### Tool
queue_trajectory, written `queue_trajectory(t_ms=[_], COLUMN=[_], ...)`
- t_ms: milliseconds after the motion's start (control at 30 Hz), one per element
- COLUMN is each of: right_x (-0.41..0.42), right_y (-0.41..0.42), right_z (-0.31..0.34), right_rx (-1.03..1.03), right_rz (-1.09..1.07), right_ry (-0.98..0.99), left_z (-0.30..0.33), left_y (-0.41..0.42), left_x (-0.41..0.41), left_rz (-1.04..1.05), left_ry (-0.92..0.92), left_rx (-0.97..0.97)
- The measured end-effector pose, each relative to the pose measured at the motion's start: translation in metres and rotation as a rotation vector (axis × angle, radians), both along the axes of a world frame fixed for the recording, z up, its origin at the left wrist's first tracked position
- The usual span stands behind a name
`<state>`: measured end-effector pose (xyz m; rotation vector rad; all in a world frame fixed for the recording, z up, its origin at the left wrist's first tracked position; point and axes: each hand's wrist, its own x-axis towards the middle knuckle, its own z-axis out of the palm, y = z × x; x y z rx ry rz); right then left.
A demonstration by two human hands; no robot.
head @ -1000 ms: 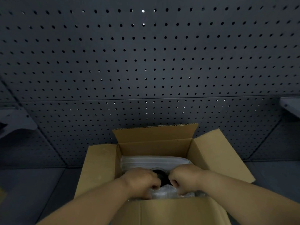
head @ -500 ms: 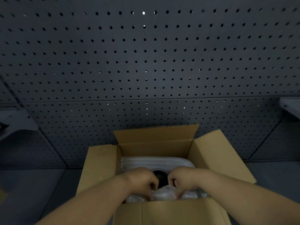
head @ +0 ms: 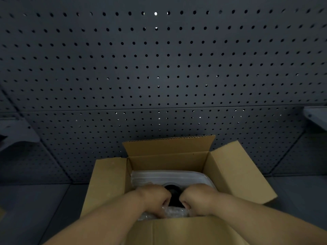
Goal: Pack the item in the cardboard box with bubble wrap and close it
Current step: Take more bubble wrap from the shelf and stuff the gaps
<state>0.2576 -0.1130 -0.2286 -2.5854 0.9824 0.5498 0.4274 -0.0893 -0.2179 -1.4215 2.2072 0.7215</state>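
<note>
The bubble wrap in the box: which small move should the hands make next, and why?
Probably push the bubble wrap further down beside the item. Both the left hand and right hand grip it at the near wall, and the cardboard box flaps are open.

surface: dark grey bench (head: 35, 200) | on it: open cardboard box (head: 109, 183)

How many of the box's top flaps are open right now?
4. The far flap stands up at the back, the left flap and right flap splay outward, and the near flap sits at the bottom edge beneath the forearms, partly hidden.
</note>
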Motion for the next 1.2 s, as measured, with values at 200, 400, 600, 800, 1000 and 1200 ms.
queue_trajectory(t_ms=[200,400,600,800,1000,1200], right_x=[-0.007,-0.010,-0.008,0.000,0.003,0.007], right_y=[-0.013,-0.016,-0.012,-0.011,-0.006,-0.002], right_z=[0.023,0.021,0.012,0.009,0.001,-0.008], right_rx=[0.372,0.302,-0.025,-0.075,-0.120,-0.193], right_rz=[-0.235,-0.249,-0.203,-0.189,-0.204,-0.246], right_ry=[-0.017,-0.024,0.073,0.243,0.284,0.296], left_z=[-0.002,0.020,0.009,-0.004,-0.018,-0.027], left_y=[0.009,-0.005,0.000,0.001,0.004,0.009], left_x=[0.000,0.012,0.012,0.012,0.011,0.009], left_rz=[-0.073,0.243,0.163,0.100,0.098,0.099], left_ry=[0.034,0.174,0.052,-0.123,-0.212,-0.289], left_rx=[-0.059,0.228,-0.046,-0.187,-0.209,-0.278])
